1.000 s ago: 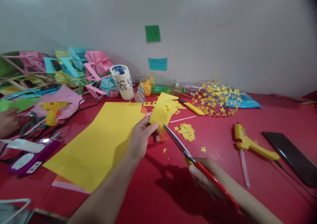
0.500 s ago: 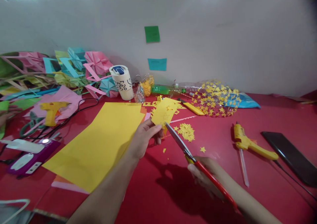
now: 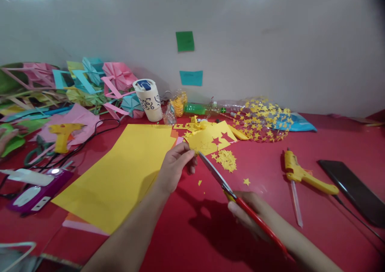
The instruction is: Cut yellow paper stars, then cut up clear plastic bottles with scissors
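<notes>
My left hand (image 3: 177,163) is closed, thumb and forefinger pinching a small piece of yellow paper (image 3: 196,152) whose shape I cannot make out. My right hand (image 3: 251,214) grips red-handled scissors (image 3: 221,180), their blade tips right by that piece. Just beyond the fingertips is a yellow paper sheet (image 3: 206,139) with star-shaped holes; whether it touches the left hand is unclear. Nearby lie a small pile of yellow paper stars (image 3: 226,160) and one loose star (image 3: 246,181).
Large yellow sheets (image 3: 126,171) lie left. A glue gun (image 3: 296,171) and black phone (image 3: 351,189) are right. Behind stand a white cup (image 3: 149,101) and star-covered plastic (image 3: 261,119). Another glue gun (image 3: 63,137), a power strip (image 3: 39,193) and another person's hand (image 3: 7,137) are far left.
The held yellow paper has come away from the left fingers' front; a sheet with star holes now shows behind, and only a small piece is pinched. The other person's hand shifted slightly.
</notes>
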